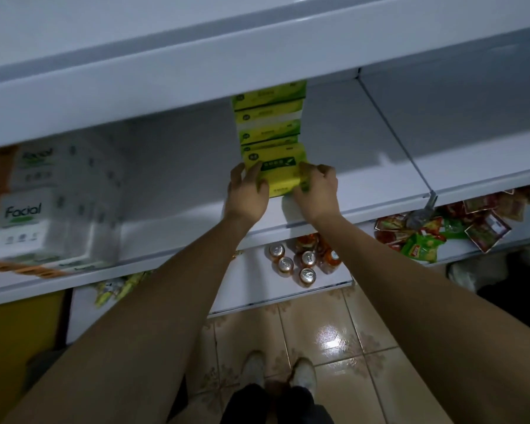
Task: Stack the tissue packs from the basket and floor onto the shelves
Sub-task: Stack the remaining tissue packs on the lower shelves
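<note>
A yellow-green tissue pack [280, 172] sits at the front of a row of like packs [270, 123] that runs toward the back of the white shelf [364, 185]. My left hand [247, 194] grips the pack's left side and my right hand [317, 191] grips its right side. Both arms reach up from below. The pack's lower edge rests on the shelf between my hands.
Large white facial tissue bundles [43, 206] fill the shelf's left end. A metal divider [392, 130] splits the shelf on the right. Below are drink cans [300, 261] and red and green snack packets [441, 231]. Tiled floor [334, 332] and my shoes are underneath.
</note>
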Available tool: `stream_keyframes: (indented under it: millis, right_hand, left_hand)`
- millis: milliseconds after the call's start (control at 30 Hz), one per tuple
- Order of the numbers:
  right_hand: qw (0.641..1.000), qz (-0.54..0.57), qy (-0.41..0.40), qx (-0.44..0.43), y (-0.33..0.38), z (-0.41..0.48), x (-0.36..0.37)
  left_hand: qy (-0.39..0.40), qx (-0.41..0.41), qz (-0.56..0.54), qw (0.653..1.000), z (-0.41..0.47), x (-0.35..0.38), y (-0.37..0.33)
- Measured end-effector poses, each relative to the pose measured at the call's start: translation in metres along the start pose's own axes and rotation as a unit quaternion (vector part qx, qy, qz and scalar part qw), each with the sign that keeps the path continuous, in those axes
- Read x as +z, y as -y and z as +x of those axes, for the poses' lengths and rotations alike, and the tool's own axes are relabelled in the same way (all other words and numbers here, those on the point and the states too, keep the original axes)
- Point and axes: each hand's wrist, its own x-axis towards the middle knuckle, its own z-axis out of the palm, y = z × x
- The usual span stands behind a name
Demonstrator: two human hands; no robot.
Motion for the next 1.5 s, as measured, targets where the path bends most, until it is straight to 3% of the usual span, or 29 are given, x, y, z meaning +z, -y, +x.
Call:
stream_keyframes:
  millis: [133,233,300,433,533,633,833,967,1133,1367,1500]
  right_hand:
    - [0.999,0.031,0.021,-0.012,0.0,0.004,-0.001]
    - [0.997,0.012,0.064,-0.032,0.0,0.004,-0.002]
    - [0.996,-0.005,0.085,-0.037,-0.001,0.002,-0.002]
    - [0.993,-0.064,0.082,-0.048,-0.003,-0.021,-0.007]
    - [0.988,-0.101,0.082,-0.079,-0.007,-0.055,-0.01]
    - [0.987,-0.121,0.086,-0.068,-0.016,-0.102,-0.009]
    - [0.988,-0.128,0.076,-0.027,-0.046,-0.211,0.012]
    - [0.983,-0.148,0.095,0.05,-0.071,-0.284,0.017]
    - [0.975,-0.095,0.1,0.177,-0.111,-0.378,0.019]
    - [0.904,-0.002,0.136,0.406,-0.21,-0.534,0.015]
    - [0.873,0.018,0.133,0.469,-0.292,-0.598,0.035]
  left_hand:
    - [-0.009,0.078,0.068,0.995,0.011,-0.002,0.005]
    - [0.045,0.021,0.095,0.994,0.008,-0.006,0.0]
    - [0.102,-0.022,0.044,0.994,0.012,-0.007,-0.001]
    - [0.058,-0.066,-0.008,0.996,-0.003,-0.017,-0.002]
    - [-0.014,-0.006,0.006,1.0,-0.042,-0.012,0.001]
    - [-0.025,0.013,-0.007,1.0,-0.094,-0.001,0.001]
    - [0.066,0.049,-0.021,0.996,-0.203,0.028,0.01]
    - [0.14,0.079,0.023,0.987,-0.257,0.041,0.017]
    - [0.242,0.104,0.048,0.964,-0.305,0.062,0.012]
    - [0.411,0.157,0.096,0.893,-0.398,0.162,-0.009]
    - [0.491,0.161,0.107,0.849,-0.452,0.241,-0.01]
